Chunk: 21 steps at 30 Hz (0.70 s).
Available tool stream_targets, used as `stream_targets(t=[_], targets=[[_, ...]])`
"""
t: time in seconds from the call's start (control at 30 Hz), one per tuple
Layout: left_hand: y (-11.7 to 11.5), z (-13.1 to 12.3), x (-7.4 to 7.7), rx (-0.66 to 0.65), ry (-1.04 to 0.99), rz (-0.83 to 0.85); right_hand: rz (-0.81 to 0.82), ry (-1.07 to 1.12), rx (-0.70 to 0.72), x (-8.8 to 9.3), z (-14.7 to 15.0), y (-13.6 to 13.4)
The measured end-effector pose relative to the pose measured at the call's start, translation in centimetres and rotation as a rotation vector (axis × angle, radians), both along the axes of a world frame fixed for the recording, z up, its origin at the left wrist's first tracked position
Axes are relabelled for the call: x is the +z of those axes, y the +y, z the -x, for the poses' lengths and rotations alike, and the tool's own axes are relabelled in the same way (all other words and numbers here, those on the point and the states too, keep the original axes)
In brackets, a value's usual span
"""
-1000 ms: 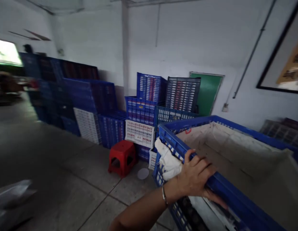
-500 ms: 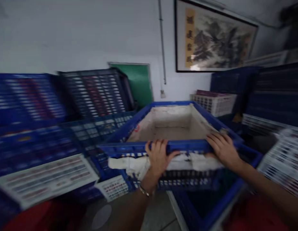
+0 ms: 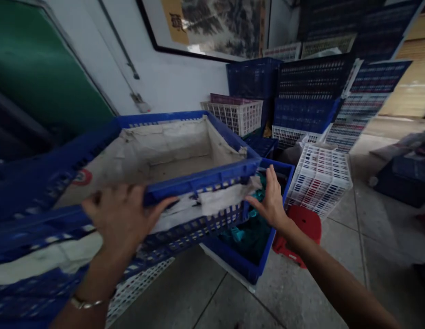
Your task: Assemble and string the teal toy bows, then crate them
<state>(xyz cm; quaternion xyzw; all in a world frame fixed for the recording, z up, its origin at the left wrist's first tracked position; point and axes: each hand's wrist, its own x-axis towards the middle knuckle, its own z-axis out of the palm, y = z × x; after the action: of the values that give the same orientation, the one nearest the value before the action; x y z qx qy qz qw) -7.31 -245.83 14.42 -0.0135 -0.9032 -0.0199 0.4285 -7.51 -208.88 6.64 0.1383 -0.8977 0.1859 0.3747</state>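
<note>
A large blue plastic crate [image 3: 205, 177], lined with worn pale sheeting, fills the left and middle of the view. Its inside shows only the lining and a red mark on the left wall. My left hand [image 3: 119, 219] is closed over the near rim, fingers on top and thumb spread along the outer side. At the crate's near right corner, my right hand [image 3: 272, 198] has its fingers stretched out and thumb apart, close beside the corner and not wrapped round it. Below that hand stands another blue crate [image 3: 263, 265] with teal items [image 3: 245, 235] in it.
A red plastic stool [image 3: 303, 226] and a white slatted crate [image 3: 320, 176] stand to the right on the tiled floor [image 3: 229, 297]. Stacked blue crates [image 3: 306, 114] and a white basket [image 3: 233, 116] line the wall under a framed picture [image 3: 219, 27].
My view has turned to the right, and the lined crate now lies further left in it. My right hand has come off the rim; my left hand stays on it.
</note>
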Motion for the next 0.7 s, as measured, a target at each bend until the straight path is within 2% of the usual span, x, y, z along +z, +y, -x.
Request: stream_targets(t=[0.1,0.2,0.27,0.33,0.43,0.47,0.53,0.63,0.7], targets=[[0.5,0.1,1.0,-0.093,-0.133,0.085,0.223,0.008,0.097,0.1,3.0,-1.3],[-0.2,-0.1,1.5,0.025,-0.194,0.084,0.257,0.083,0.142,-0.6,4.5,-4.5],[-0.8,-1.5,0.6,0.099,-0.126,0.108,0.267,0.149,0.138,-1.5,4.6,-6.4],[-1.0,-3.4,-0.9,0.124,-0.009,0.134,0.268,0.197,0.112,-2.3,4.6,-7.5],[-0.1,-4.8,-2.4,0.232,0.005,0.192,0.272,0.181,0.095,-2.6,6.6,-7.7],[0.7,-4.3,-2.3,0.278,-0.028,0.208,0.282,0.149,0.099,-2.3,8.0,-7.4],[2.8,-1.8,-1.1,0.345,-0.116,0.201,0.309,0.054,0.108,-1.4,11.8,-6.4],[6.1,4.5,1.4,0.246,-0.262,0.093,0.331,-0.1,0.112,-0.5,17.4,-4.4],[7.3,8.6,2.6,0.177,-0.341,-0.067,0.319,-0.213,0.12,-1.5,18.1,-2.1]])
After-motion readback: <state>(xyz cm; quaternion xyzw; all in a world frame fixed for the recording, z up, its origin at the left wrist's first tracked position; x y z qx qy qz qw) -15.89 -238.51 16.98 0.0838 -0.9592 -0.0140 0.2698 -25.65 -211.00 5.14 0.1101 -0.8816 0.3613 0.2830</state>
